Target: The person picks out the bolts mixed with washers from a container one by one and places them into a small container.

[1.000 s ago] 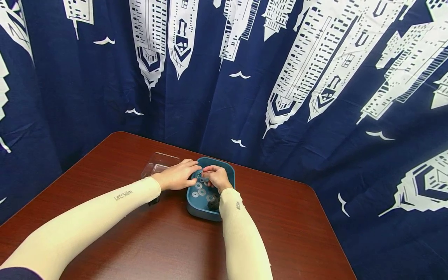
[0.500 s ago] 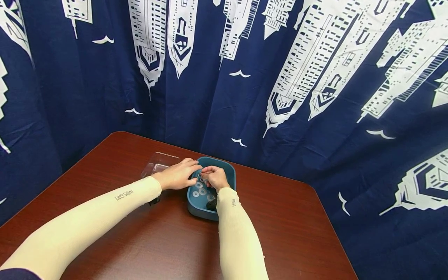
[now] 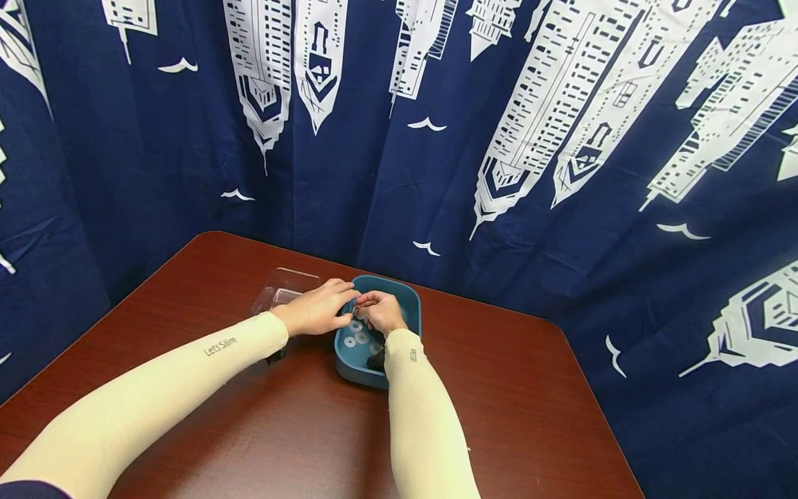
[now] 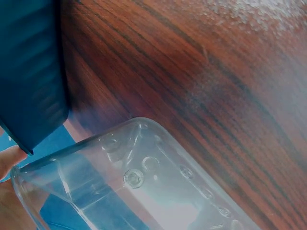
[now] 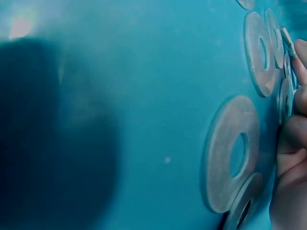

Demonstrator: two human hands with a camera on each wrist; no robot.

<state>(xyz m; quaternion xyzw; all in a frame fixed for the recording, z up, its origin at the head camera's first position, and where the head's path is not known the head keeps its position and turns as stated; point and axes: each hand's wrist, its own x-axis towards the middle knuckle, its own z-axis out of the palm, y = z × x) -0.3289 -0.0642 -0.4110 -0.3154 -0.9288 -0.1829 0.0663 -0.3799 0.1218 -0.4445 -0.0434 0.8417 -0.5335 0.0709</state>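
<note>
A blue bin (image 3: 408, 296) stands on the table with several flat grey washers (image 3: 350, 341) lying on its floor. My left hand (image 3: 319, 308) lies over the bin's left rim with fingers stretched out; in the left wrist view its fingertip (image 4: 12, 158) meets the rim. Inside the bin, my right hand (image 3: 383, 315) has its thumb and fingers bent together. In the right wrist view those fingers (image 5: 301, 67) pinch the edge of a tilted washer (image 5: 288, 42). Larger washers (image 5: 230, 153) lie nearer that camera. The palm side of the left hand is hidden.
A clear plastic container (image 3: 289, 281) stands left of the bin, partly behind my left hand. A small round metal piece (image 4: 134, 178) shows in it in the left wrist view. The brown table (image 3: 499, 360) meets a blue patterned curtain (image 3: 374, 180) at the back.
My right hand shifts slightly leftward inside the bin, and its forearm swings a little left. The left hand stays on the rim. The whole head view drifts a little.
</note>
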